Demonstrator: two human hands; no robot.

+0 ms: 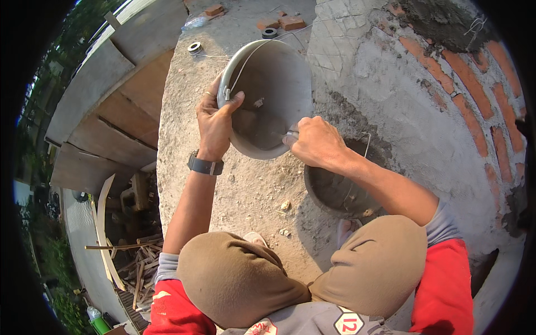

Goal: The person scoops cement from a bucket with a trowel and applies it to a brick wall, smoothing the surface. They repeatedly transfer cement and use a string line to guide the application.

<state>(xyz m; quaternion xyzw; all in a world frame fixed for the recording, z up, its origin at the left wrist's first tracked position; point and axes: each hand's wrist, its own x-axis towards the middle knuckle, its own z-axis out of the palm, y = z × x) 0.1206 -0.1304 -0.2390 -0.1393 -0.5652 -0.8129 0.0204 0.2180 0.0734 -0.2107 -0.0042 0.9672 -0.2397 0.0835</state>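
Observation:
A grey bucket (301, 72) is tipped so its open mouth faces me, with wet grey mortar residue and a small lump inside. Its thin wire handle lies across the mouth. Wrapped around the left side of the rim is my left hand (215, 125), thumb inside. My right hand (317, 139) is closed in a fist at the lower right rim. From it a short shiny grey piece (290, 137) points into the bucket; the fingers hide the rest, so its kind is unclear. Below my right forearm stands a second dark bucket (310, 195), partly covered by the arm.
Two wire spools (195, 48) (269, 33) and loose bricks (291, 23) lie beyond the bucket on the rough concrete ledge (187, 111). A partly plastered brick wall (469, 117) rises at right. The ledge drops off at left, above scrap wood (146, 268).

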